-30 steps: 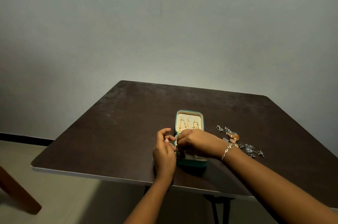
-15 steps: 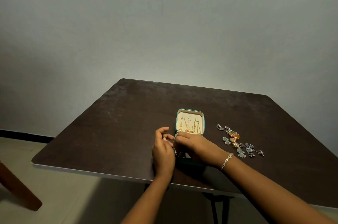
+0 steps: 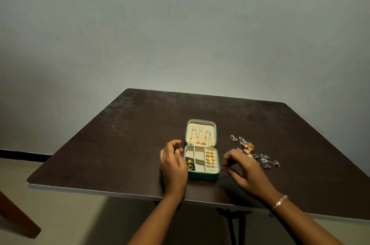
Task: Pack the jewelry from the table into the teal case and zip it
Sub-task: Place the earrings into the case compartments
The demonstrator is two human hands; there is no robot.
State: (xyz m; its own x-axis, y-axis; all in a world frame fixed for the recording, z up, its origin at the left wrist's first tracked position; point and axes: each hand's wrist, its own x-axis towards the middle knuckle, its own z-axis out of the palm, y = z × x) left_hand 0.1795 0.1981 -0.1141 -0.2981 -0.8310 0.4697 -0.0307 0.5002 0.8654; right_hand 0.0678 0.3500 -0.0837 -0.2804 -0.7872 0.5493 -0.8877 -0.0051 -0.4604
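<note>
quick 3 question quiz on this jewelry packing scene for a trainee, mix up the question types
1. True or false: the teal case is zipped shut.
2. The loose jewelry on the table lies on which side of the case? A) left B) right C) behind it
3. Fill in: the bracelet is worn on the ____ wrist.

Key: 1 false, it lies open. 2 B. 3 right, just behind the right hand.

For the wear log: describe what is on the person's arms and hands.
Both forearms bare, no sleeves in view. A thin silver link bracelet circles the right wrist; the left wrist has nothing. No gloves on left hand or right hand; rings cannot be made out.
</note>
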